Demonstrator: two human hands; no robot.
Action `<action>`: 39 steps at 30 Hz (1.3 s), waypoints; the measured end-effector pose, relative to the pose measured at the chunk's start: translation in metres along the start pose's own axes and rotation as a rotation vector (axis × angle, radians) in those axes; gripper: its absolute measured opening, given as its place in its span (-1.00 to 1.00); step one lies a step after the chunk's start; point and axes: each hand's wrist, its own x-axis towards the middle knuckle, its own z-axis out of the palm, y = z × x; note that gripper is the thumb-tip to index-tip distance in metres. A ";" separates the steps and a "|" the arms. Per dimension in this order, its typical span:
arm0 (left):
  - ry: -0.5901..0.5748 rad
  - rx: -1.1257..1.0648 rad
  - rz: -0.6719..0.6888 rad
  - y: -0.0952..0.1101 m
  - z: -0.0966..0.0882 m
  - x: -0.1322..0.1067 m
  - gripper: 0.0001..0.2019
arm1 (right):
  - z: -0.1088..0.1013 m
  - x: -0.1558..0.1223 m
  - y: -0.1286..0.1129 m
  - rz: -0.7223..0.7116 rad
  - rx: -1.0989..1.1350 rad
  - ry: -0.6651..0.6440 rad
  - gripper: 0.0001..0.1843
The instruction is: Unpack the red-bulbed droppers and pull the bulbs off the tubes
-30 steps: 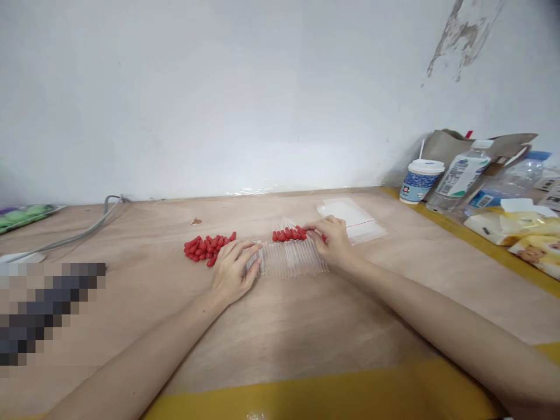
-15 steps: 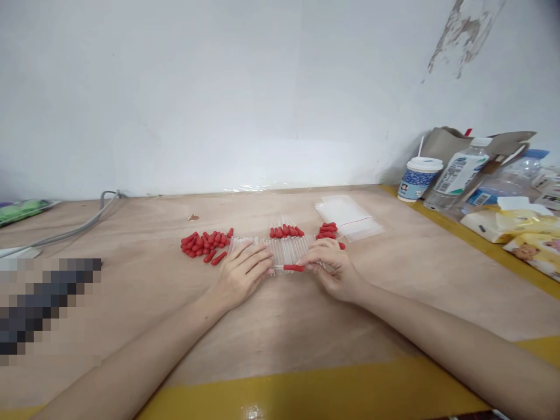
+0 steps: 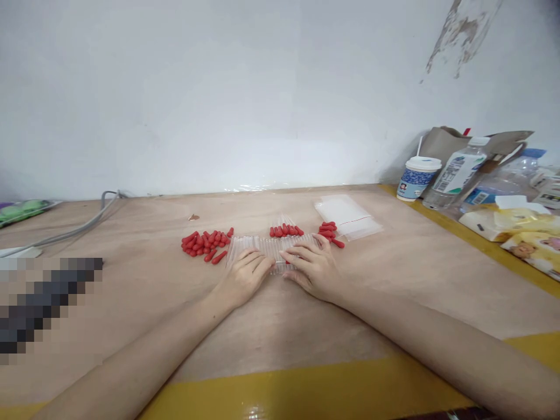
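Thin clear glass tubes lie side by side in a row on the table, under both hands. My left hand rests over the left part of the row, its fingertips closed on one tube at the near edge. My right hand is curled over the red rubber bulb at that tube's right end; most of the bulb is hidden beneath its fingers. Behind the row lie several glass droppers with red bulbs on. A heap of loose red rubber bulbs is to the left, and more red bulbs lie at the right.
Clear plastic bags lie behind my right hand. Along the right side stand a paper cup, a plastic bottle and a yellow tissue pack. A grey cable runs at the left, and a wall closes the back.
My right hand has shifted left, closer to my left hand, and its fingers now cover most of the red bulb that showed plainly before. My left hand has barely moved.
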 end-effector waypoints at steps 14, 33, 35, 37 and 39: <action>0.005 0.024 0.101 0.003 0.002 0.003 -0.81 | 0.007 0.002 0.005 -0.235 0.032 0.128 -0.83; 0.048 -0.170 0.080 0.005 0.003 -0.003 -0.85 | 0.004 0.000 0.012 -0.409 0.002 0.212 -0.87; 0.051 -0.168 0.080 0.004 0.004 -0.003 -0.86 | 0.005 0.000 0.011 -0.376 0.047 0.192 -0.86; 0.057 -0.158 0.084 0.004 0.004 -0.002 -0.86 | 0.007 -0.001 0.010 -0.330 0.087 0.158 -0.83; 0.052 -0.139 0.088 0.005 0.004 -0.001 -0.86 | 0.008 0.000 0.010 -0.297 0.105 0.128 -0.76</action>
